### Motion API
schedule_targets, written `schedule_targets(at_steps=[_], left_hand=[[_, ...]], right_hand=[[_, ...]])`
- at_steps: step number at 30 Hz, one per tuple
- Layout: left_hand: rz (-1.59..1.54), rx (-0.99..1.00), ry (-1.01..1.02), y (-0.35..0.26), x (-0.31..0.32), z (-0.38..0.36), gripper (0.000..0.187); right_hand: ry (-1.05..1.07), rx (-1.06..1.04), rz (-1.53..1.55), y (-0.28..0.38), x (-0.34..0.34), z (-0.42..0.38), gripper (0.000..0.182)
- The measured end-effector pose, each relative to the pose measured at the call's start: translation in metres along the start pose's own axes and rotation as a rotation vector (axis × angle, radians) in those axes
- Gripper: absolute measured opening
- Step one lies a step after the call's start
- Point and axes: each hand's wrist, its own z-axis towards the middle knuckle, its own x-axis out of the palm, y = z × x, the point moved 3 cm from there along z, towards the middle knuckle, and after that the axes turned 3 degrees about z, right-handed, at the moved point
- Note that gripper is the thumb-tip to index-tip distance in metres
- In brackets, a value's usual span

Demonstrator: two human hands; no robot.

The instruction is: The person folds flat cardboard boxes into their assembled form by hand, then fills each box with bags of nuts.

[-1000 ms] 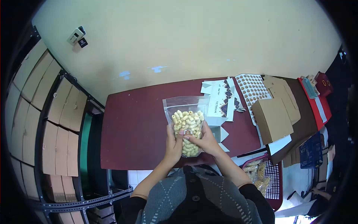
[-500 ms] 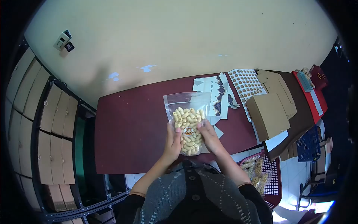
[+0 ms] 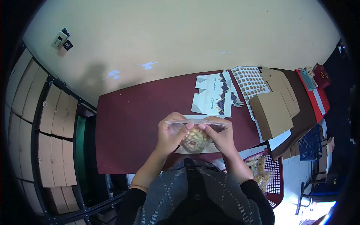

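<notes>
Both hands grip the top of a clear zip pouch (image 3: 195,144) filled with pale, curved snack pieces. My left hand (image 3: 171,134) is closed on the pouch's left upper edge, thumb pressed toward the middle. On the right upper edge my right hand (image 3: 220,137) is closed too, its thumb tip close to the other. The pouch tilts, so its top strip faces up and its round label shows foreshortened. Beneath it lies a pale sheet of card, partly hidden. Beyond the hands rests a white printed carton sheet (image 3: 210,95) with a dark blue pattern.
The maroon table (image 3: 127,127) stands against the wall. At its right are a sheet of round stickers (image 3: 249,80), a brown cardboard box (image 3: 270,116) and a red folder (image 3: 315,97). A maroon basket (image 3: 275,180) of filled bags sits below right. Shelved boxes (image 3: 56,123) line the left.
The pouch has tipped from lying face-up to showing its top edge. Both hands have moved up from its sides to its upper edge, thumbs now near each other.
</notes>
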Motion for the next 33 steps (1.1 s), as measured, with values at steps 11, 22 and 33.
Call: schedule_targets(at_steps=[11,22,33], left_hand=[[0.187,-0.036,0.287,-0.014,-0.026,-0.004,0.038],[0.263,0.231,0.239,-0.009,0.017,-0.010,0.092],[0.408,0.231,0.266,-0.007,0.009,-0.018,0.024]], right_hand=[[0.314,0.170,-0.043,0.022,-0.015,-0.015,0.033],[-0.022,-0.519,-0.619,0.024,0.024,-0.015,0.052],[-0.224,-0.168,0.072,0.003,0.000,-0.011,0.069]])
